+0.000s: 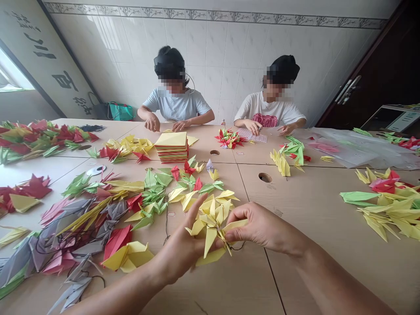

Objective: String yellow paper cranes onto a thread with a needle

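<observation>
Taking the stack of paper squares (172, 148) as landmark, the yellow paper bunch (211, 218) is nearer the wearer and to its right, held above the desk (243, 284). The left hand (180, 247) cradles the bunch from below, its thumb raised alongside; the right hand (262, 225) pinches a yellow piece at the bunch's near side, thumb against finger. Dark thread (241, 247) hangs beneath (whether it is knotted cannot be told).

As for progress, the pieces in the bunch are already folded and gathered, though whether it is complete is unclear. Nearer than the stack and to its left, a mixed-colour heap (95, 214) of folded pieces has dark cords among it; a yellow-green heap (390, 205) lies well to its right. The stack's squares remain flat, so folding seems left there. Beyond it, a person in blue (179, 107) bends over the desk.
</observation>
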`<state>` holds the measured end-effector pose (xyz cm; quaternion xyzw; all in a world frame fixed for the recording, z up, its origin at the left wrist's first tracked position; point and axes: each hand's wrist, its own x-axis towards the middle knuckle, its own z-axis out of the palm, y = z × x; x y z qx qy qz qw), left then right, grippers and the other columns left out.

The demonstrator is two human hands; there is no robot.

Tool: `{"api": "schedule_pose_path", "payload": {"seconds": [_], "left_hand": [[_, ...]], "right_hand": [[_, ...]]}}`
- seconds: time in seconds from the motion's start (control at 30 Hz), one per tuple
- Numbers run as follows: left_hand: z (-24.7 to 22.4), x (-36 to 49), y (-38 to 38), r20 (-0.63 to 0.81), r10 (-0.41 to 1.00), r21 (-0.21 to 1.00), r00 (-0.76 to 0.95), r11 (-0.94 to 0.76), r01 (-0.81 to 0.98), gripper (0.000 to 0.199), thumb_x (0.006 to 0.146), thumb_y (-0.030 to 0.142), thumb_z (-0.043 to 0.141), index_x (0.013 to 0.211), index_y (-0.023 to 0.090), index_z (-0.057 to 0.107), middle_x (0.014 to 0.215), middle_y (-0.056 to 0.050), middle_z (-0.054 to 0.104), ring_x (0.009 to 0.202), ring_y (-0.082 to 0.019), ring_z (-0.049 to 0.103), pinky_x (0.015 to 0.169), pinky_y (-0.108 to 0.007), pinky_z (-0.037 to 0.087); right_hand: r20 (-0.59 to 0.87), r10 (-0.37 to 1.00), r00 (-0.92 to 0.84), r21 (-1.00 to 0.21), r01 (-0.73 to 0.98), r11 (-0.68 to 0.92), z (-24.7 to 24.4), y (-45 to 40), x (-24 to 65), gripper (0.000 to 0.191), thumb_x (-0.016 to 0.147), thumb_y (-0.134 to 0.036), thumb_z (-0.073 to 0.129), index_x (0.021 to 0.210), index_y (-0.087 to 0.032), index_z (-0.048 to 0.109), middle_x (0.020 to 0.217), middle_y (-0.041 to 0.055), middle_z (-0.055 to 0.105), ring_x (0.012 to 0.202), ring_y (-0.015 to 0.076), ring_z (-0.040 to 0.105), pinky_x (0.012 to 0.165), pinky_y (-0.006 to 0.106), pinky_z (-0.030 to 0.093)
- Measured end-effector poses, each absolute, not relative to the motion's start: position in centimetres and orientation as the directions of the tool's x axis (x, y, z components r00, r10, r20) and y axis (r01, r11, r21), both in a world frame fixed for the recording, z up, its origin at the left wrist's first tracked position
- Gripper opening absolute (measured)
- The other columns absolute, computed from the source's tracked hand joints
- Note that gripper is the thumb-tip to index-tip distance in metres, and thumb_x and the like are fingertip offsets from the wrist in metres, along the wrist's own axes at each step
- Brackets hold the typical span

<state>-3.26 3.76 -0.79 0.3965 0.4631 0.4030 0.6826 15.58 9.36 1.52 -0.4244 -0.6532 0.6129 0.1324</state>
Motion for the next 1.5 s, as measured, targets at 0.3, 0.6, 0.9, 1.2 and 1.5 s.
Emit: {"api": "schedule_pose_path", "payload": {"seconds": [0.3,0.6,0.9,1.2,1.5], "left_hand": [[-0.3,-3.2,3.9,-0.292,0.924,0.915,0.246,0.345,-0.211,0.114,0.064,0.021,0.082,0.148,0.030,0.005,0.067,0.007,0.059,0.058,-0.010,0.050,0.059,-0.022,0.042],[-0.4,-3.5,3.9,-0.285,0.936,0.922,0.209,0.327,-0.207,0.103,0.065,0.017,0.079,0.146,0.033,0.018,0.070,0.007,0.057,0.059,-0.010,0.048,0.059,-0.021,0.040],[0.4,-3.6,4.1,-0.296,0.921,0.901,0.253,0.357,-0.246,0.105,0.063,0.013,0.079,0.147,0.031,0.018,0.064,0.008,0.054,0.057,-0.009,0.046,0.057,-0.020,0.037],[0.0,-3.9,4.0,-0.279,0.914,0.920,0.296,0.343,-0.192,0.111,0.066,0.024,0.081,0.148,0.031,0.006,0.070,0.005,0.059,0.063,-0.011,0.051,0.062,-0.023,0.042],[-1.1,-4.0,3.8,-0.237,0.928,0.970,0.288,0.242,0.018,0.085,0.080,0.033,0.065,0.148,0.034,0.013,0.083,0.001,0.062,0.065,-0.012,0.051,0.061,-0.023,0.042]], "right_hand": [[-0.312,0.718,-0.622,-0.909,0.416,-0.035,1.8,9.1,15.6,0.021,0.073,-0.035,0.070,0.070,-0.015,0.064,0.067,-0.0020,0.055,0.063,0.0113,0.045,0.057,0.024,0.034],[-0.294,0.722,-0.626,-0.921,0.388,-0.038,2.0,9.6,15.8,0.028,0.073,-0.042,0.072,0.070,-0.016,0.063,0.066,-0.0036,0.052,0.061,0.0096,0.042,0.055,0.022,0.031],[-0.319,0.625,-0.712,-0.944,0.295,-0.146,1.4,9.8,16.1,0.031,0.068,-0.042,0.078,0.070,-0.014,0.065,0.068,-0.0027,0.055,0.064,0.0106,0.047,0.061,0.023,0.035],[-0.327,0.605,-0.726,-0.943,0.292,-0.159,1.7,9.7,16.2,0.031,0.068,-0.043,0.077,0.073,-0.015,0.066,0.069,-0.0024,0.057,0.065,0.0108,0.048,0.061,0.023,0.035],[-0.351,0.639,-0.684,-0.888,0.460,0.004,1.5,10.3,17.0,0.022,0.071,-0.039,0.074,0.072,-0.018,0.068,0.064,-0.0041,0.055,0.062,0.0118,0.046,0.058,0.023,0.032]]}}
